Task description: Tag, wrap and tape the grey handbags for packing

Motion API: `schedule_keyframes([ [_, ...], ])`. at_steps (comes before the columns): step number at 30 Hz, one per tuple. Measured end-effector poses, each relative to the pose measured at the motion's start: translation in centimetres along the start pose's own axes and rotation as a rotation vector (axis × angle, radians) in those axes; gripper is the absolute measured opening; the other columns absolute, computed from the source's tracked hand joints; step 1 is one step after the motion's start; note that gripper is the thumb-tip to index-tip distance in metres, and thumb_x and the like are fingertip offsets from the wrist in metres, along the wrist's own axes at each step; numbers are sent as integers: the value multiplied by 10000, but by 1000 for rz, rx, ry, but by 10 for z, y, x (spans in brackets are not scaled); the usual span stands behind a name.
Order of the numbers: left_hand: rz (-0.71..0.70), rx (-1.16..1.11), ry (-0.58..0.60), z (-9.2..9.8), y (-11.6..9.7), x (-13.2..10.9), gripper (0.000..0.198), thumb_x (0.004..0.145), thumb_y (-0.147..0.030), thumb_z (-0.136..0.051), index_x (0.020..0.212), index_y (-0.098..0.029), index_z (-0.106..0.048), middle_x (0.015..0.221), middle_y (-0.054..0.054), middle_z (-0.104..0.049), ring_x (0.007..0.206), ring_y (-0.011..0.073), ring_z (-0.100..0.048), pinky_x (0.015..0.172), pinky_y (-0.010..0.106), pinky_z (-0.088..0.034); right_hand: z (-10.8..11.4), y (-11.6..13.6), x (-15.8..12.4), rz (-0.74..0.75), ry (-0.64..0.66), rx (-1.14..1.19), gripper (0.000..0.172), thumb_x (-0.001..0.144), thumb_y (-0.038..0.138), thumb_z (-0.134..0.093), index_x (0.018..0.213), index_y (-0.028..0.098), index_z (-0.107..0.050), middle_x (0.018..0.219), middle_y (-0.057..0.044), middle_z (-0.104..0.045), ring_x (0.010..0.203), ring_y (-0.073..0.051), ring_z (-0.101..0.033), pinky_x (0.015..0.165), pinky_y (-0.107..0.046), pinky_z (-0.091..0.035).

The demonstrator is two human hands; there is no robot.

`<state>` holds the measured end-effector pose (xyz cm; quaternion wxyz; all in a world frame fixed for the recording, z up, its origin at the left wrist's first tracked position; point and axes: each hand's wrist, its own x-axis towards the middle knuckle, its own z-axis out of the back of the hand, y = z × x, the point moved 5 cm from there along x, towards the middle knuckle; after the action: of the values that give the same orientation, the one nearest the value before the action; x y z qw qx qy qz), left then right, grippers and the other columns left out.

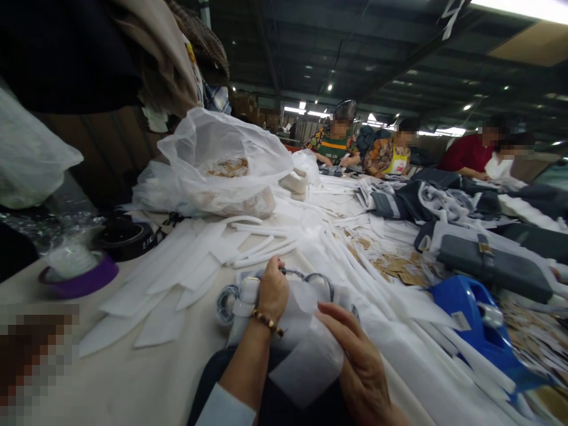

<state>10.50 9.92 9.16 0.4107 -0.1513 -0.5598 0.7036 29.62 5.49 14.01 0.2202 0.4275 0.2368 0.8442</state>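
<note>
A grey bag (242,307) partly covered in white wrapping lies at the table's near edge, in front of my body. My left hand (273,290), with a beaded bracelet at the wrist, is closed at the bag's top, where a dark handle (295,273) comes out beside its fingers. Over the bag's right part hangs a thin white foam sheet (306,367). My right hand (357,349) has its long fingers against the sheet's right edge and appears to hold it; its fingertips are partly hidden. A coiled, wrapped strap (227,305) sticks out left of the bag.
Loose foam sheets (164,296) and foam strips (266,251) spread beyond the bag. A big clear plastic bag (226,154) stands behind them. Left are a purple tape roll (80,278) and a black round object (126,236). A blue tape dispenser (474,325) is right. Several co-workers stand at the back.
</note>
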Motion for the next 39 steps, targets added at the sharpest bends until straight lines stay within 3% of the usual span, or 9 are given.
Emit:
schedule_keyframes([
  [4,42,-58,-71,6,1,1,317,809,-154,-425,1118,-150,-495,965,68,-637,886,176,-612,823,310,-468,-7,19,-7,303,117,-128,301,925,236,-427,1184,206,-577,1062,-99,-666,1036,-197,-606,866,-319,-516],
  [8,58,-136,-79,3,2,3,290,791,-222,-488,1068,-140,-515,865,45,-647,725,146,-612,685,256,-483,-23,26,-32,495,76,-250,285,949,236,-371,1080,207,-622,981,-83,-696,1023,-178,-613,839,-299,-522],
  [11,66,-179,-72,1,4,5,264,775,-244,-517,1017,-140,-539,813,34,-644,664,133,-601,624,233,-472,-31,27,-50,500,85,-345,308,955,208,-348,1038,208,-645,991,-68,-699,1074,-177,-591,879,-289,-510],
  [16,74,-227,-41,-2,5,5,219,772,-258,-517,958,-152,-561,724,5,-629,569,111,-576,550,208,-449,-37,30,-68,568,314,-514,298,916,141,-403,1099,170,-636,1104,-68,-672,1111,-216,-573,913,-326,-509],
  [22,50,-200,-40,-6,7,5,210,755,-281,-538,923,-160,-573,714,7,-631,577,118,-585,530,205,-445,-40,26,-77,504,429,-523,407,853,126,-403,1230,148,-552,1243,-92,-592,1229,-233,-465,961,-364,-479],
  [27,-27,-125,-4,-7,-13,-1,201,756,-259,-529,903,-133,-584,712,32,-635,605,134,-598,564,226,-466,-43,29,-82,441,488,-502,467,797,65,-408,1243,127,-533,1282,-116,-557,1242,-251,-447,988,-403,-450],
  [33,-266,7,247,32,-63,-67,180,744,-201,-565,898,-189,-656,854,32,-685,749,155,-622,715,261,-496,-43,32,-82,416,437,-437,438,789,53,-417,1201,99,-557,1255,-155,-566,1230,-279,-453,983,-452,-444],
  [36,-540,264,482,51,-56,-124,241,822,-169,-476,1000,-170,-639,976,74,-683,948,194,-611,883,332,-471,-44,32,-82,392,415,-396,433,811,77,-424,1230,101,-533,1249,-159,-565,1232,-266,-452,995,-446,-435],
  [39,-766,507,648,61,-30,-168,415,871,-223,-464,1274,-123,-458,1277,131,-546,1229,234,-450,1028,413,-372,-43,32,-80,364,411,-333,445,843,120,-450,1288,103,-473,1286,-158,-534,1248,-241,-432,1031,-429,-399],
])
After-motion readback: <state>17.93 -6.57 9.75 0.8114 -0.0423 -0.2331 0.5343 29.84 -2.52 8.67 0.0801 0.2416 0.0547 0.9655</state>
